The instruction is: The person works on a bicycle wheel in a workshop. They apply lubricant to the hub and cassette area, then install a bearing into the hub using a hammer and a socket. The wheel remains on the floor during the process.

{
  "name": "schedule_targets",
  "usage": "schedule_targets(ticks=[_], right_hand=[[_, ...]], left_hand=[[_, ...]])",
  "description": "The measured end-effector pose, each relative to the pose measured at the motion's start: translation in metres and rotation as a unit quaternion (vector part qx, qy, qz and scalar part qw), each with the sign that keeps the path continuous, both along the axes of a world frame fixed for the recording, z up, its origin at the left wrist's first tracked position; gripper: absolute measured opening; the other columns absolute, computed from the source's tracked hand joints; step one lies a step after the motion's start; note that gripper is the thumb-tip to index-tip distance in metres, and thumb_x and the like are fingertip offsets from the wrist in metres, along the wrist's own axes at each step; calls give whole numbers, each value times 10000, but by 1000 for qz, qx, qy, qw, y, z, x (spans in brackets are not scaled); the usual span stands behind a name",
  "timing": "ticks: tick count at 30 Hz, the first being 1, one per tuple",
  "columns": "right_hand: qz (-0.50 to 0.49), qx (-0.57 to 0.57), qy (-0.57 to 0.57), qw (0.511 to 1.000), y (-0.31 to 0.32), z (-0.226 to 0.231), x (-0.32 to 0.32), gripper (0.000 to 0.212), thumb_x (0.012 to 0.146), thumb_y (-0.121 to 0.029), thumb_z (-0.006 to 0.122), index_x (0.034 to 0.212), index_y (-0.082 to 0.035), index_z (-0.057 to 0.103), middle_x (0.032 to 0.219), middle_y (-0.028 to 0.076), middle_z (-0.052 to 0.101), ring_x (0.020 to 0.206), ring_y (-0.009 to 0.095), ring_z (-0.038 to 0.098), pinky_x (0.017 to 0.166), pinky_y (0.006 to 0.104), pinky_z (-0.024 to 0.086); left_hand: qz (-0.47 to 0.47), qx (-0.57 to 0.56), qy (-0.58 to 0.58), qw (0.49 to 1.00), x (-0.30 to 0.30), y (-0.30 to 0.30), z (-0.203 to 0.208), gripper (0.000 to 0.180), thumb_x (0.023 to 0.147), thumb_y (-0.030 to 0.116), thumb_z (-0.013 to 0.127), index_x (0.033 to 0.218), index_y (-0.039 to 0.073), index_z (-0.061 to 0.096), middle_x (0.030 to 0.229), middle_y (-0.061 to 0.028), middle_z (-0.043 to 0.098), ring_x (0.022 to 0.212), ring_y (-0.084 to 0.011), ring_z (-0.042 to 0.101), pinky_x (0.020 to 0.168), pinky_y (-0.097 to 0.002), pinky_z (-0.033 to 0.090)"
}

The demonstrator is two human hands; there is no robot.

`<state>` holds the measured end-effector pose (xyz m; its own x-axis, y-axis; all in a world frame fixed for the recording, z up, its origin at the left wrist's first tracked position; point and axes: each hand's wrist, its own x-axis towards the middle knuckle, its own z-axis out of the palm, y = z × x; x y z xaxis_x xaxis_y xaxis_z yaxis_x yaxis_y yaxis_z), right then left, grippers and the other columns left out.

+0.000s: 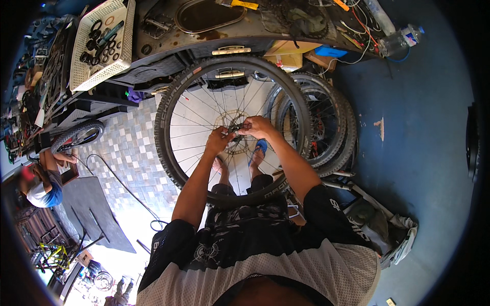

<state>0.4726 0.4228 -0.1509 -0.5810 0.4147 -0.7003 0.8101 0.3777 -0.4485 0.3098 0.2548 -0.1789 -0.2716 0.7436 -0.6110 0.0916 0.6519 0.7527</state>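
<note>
A bicycle wheel with a black knobby tyre (pixel 164 135) is in front of my body, its thin spokes fanning out from the middle. At its centre is a dark hub (pixel 235 128), with a pale brake rotor (pixel 236 151) around it. My left hand (pixel 218 141) is closed at the hub's near left side, thumb and fingers pinched together. From the right, my right hand (pixel 257 127) pinches at the hub too, its fingertips almost meeting those of the left. Whether a small loose part sits between the fingertips is too small to tell.
Beyond the wheel runs a dark workbench (pixel 158 51) bearing a cream basket (pixel 99 71) of rings and small parts. A plastic bottle (pixel 400 42) lies at its right end. More wheels (pixel 343 133) lean at the right. Far left sits another person (pixel 45 189); a black hose (pixel 125 184) crosses the floor.
</note>
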Motion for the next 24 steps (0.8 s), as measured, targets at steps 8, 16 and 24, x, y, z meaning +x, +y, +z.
schedule_targets(ticks=[8,16,24], right_hand=[[39,5,-23,999,-4,14,-3,741,714,-761,750,1119,-141,710,1063,84,756,1069,288,703,922,443,508],[16,1,-43,999,-1,16,-8,866,753,-837,650,1252,-130,689,1169,113,742,1145,309,678,1008,474,458],[30,-5,-94,995,0,28,-19,892,790,-835,607,1297,-105,673,1287,111,702,1225,306,639,1034,483,442]], left_hand=[[-12,-4,96,995,10,0,10,468,843,417,830,1009,16,656,852,-203,719,814,-332,723,697,-430,539],[-17,14,48,999,0,2,22,484,890,469,767,1009,8,680,743,-158,726,742,-296,734,699,-425,542],[-36,-11,69,997,0,7,20,488,900,506,737,995,29,699,730,-123,737,743,-265,739,713,-407,550]])
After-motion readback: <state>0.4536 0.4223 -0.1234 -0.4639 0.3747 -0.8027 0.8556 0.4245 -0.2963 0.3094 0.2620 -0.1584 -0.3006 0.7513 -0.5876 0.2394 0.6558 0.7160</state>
